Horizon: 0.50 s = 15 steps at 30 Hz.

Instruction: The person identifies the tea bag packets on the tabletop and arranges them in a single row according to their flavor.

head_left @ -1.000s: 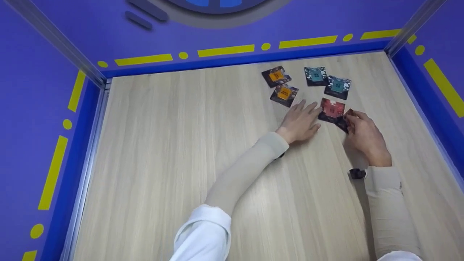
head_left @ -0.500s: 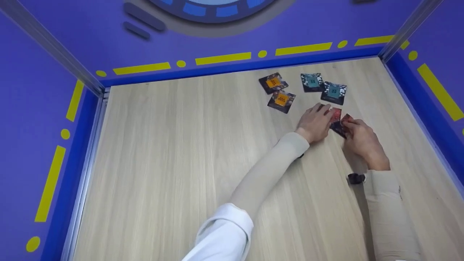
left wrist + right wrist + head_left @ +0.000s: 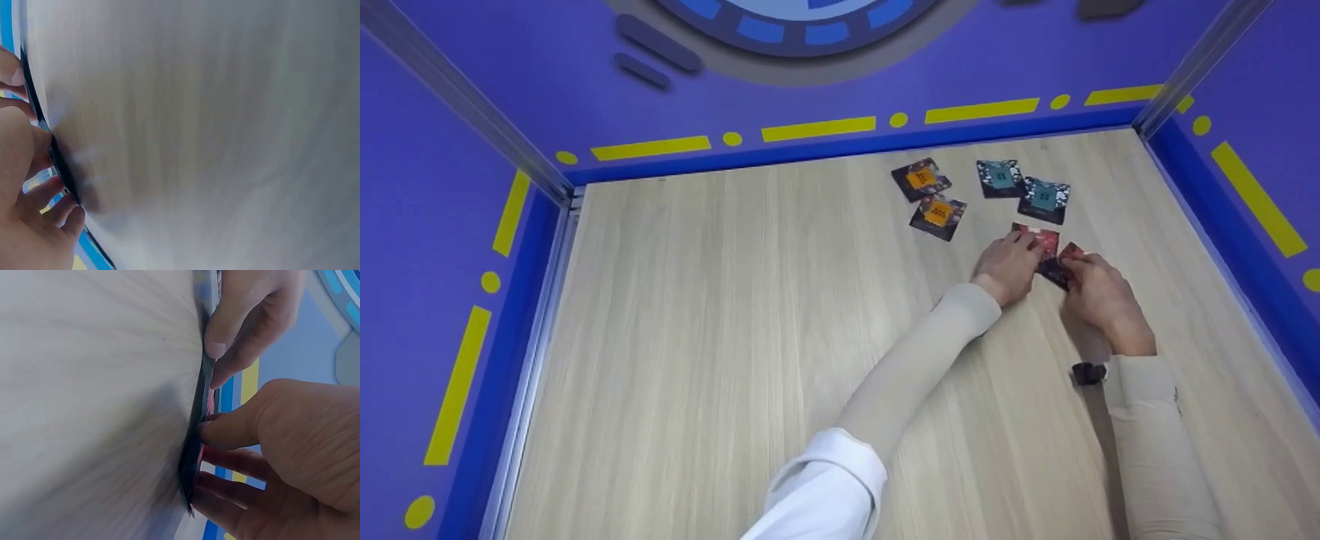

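Note:
Two flat square packets with red print lie close together at the right of the table, seen in the head view. My left hand (image 3: 1009, 266) holds the left red packet (image 3: 1046, 238), fingers on its top and partly covering it. The right red packet (image 3: 1054, 273) is between the thumb and fingers of my right hand (image 3: 1106, 300), which hides much of it. In the right wrist view, the thumbs of my right hand (image 3: 292, 455) and left hand (image 3: 253, 320) touch the packets' dark near edges. Their inner edges meet or overlap; I cannot tell which.
Two orange-printed packets (image 3: 937, 214) lie farther back to the left, their corners close. Behind my hands are two teal-printed packets (image 3: 1044, 196), touching at a corner. Blue-purple walls (image 3: 810, 97) bound the wooden table (image 3: 697, 337) at the back and sides.
My left hand has moved right from beside the left red packet onto it. The right hand keeps hold of the other red packet. The head view has tilted up slightly.

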Available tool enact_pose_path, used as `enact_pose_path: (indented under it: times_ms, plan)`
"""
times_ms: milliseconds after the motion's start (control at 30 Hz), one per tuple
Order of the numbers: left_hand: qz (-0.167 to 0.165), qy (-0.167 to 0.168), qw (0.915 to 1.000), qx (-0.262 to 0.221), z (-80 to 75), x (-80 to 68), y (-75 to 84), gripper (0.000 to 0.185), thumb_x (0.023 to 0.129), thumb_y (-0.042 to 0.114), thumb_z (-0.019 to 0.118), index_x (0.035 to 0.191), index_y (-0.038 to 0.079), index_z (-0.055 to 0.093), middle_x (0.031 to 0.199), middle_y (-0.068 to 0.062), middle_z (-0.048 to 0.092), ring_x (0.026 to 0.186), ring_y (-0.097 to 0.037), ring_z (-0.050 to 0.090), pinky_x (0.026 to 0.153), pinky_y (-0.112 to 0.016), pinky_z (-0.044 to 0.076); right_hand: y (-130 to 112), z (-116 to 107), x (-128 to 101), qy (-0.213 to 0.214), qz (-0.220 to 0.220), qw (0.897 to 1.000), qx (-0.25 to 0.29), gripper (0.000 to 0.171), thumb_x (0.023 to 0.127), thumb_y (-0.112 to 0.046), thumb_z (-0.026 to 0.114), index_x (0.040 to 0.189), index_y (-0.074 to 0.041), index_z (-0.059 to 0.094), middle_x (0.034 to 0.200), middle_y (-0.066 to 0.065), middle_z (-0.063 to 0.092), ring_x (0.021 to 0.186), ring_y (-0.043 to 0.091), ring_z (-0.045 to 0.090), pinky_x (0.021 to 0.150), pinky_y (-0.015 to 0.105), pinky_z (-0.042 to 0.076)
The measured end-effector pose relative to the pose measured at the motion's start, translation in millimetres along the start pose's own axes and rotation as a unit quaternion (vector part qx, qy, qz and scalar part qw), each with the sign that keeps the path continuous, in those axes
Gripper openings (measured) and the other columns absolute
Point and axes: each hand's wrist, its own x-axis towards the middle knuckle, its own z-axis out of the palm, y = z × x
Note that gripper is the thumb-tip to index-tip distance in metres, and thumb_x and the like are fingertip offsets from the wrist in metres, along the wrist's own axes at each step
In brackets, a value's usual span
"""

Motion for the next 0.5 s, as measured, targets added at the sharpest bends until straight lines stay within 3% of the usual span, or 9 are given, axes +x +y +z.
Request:
enact_pose_path:
  times_ms: [233, 500]
  plan:
    - [-0.006, -0.028, 0.9992, 0.027, -2.2, -6.6, 5.1, 0.047, 0.111, 0.035, 0.052, 0.156, 0.023, 0.054, 0.156, 0.006, 0.053, 0.147, -0.011, 0.046, 0.120, -0.025, 0.042, -1, 4, -1, 0.001, -0.005, 1.000, -0.005, 0.036, 0.103, 0.004, 0.050, 0.134, 0.017, 0.062, 0.126, 0.039, 0.058, 0.118, 0.059, 0.059, 0.099, 0.072, 0.048]
    - [0.005, -0.007, 0.9999, 0.011, -1.9, -18.7, -6.7, 0.045, 0.111, 0.032, 0.050, 0.153, 0.018, 0.057, 0.157, 0.002, 0.054, 0.147, -0.014, 0.047, 0.118, -0.026, 0.046, 1, -3, 0, -0.020, 0.013, 1.000, 0.005, 0.039, 0.104, 0.003, 0.049, 0.139, 0.018, 0.058, 0.132, 0.041, 0.054, 0.121, 0.062, 0.056, 0.102, 0.074, 0.045]
